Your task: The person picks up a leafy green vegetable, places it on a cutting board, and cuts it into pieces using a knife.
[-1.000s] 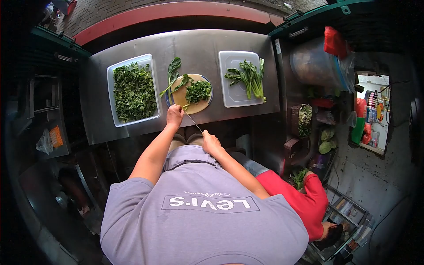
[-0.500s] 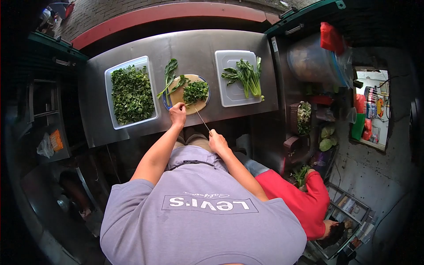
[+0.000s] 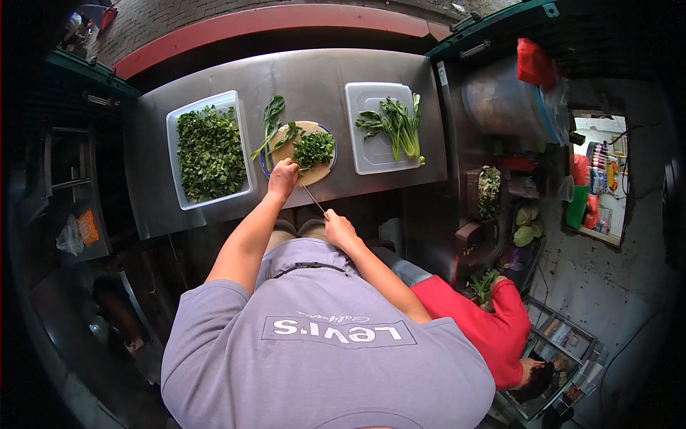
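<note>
My right hand [image 3: 339, 227] is closed round the handle of a knife [image 3: 312, 195]; its thin blade slants up to the near edge of a round cutting board [image 3: 322, 174] with a blue rim. On the board's near left, my left hand [image 3: 284, 177] is closed, its fingertips pinching a green stalk that is mostly hidden, close by the blade tip. A heap of chopped greens [image 3: 313, 149] lies just beyond my fingers. Long leafy greens [image 3: 272, 121] rest across the board's left edge and the table.
A white tub [image 3: 251, 187] of cut leaves [image 3: 209, 151] stands left on the steel table [image 3: 307, 71]. Whole leafy stalks [image 3: 400, 129] lie on a white lid [image 3: 368, 161] to the right. A person in a red sleeve [image 3: 511, 311] handles greens [image 3: 484, 284] at lower right.
My right hand and the knife have moved left and slightly nearer my body. My left hand has shifted a little left and up. The chopped heap looks much the same.
</note>
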Available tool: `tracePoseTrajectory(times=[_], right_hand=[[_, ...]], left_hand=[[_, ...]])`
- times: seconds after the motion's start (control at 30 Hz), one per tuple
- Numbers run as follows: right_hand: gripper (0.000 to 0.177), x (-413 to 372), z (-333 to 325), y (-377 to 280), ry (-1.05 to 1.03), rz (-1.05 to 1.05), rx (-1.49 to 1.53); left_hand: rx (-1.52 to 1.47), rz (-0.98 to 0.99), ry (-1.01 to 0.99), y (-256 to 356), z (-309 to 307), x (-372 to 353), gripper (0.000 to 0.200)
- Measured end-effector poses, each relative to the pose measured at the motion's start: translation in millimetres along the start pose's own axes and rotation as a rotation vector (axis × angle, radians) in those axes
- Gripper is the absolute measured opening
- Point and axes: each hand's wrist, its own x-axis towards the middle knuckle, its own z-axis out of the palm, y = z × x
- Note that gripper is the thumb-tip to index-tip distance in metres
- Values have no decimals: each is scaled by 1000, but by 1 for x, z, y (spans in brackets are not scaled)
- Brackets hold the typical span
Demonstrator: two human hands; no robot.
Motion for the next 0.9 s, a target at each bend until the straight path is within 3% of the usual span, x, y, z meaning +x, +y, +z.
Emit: tracePoseTrajectory(times=[0.13, 0.23, 0.37, 0.63, 0.77, 0.9], right_hand=[[23, 2, -3, 0, 9, -11, -15], [23, 2, -7, -3, 5, -20, -20], [23, 5, -9, -2, -5, 1, -15], [22, 14, -14, 2, 11, 36, -48], [22, 15, -16, 2, 30, 21, -72], [24, 12, -11, -5, 19, -34, -29]], left_hand=[[-48, 115, 70, 5, 2, 0, 6], [13, 119, -15, 3, 2, 1, 6], [-23, 117, 48, 5, -8, 0, 4], [-164, -266, 87, -6, -25, -29, 13], [-188, -295, 88, 0, -27, -29, 10], [-198, -193, 107, -6, -18, -28, 9]])
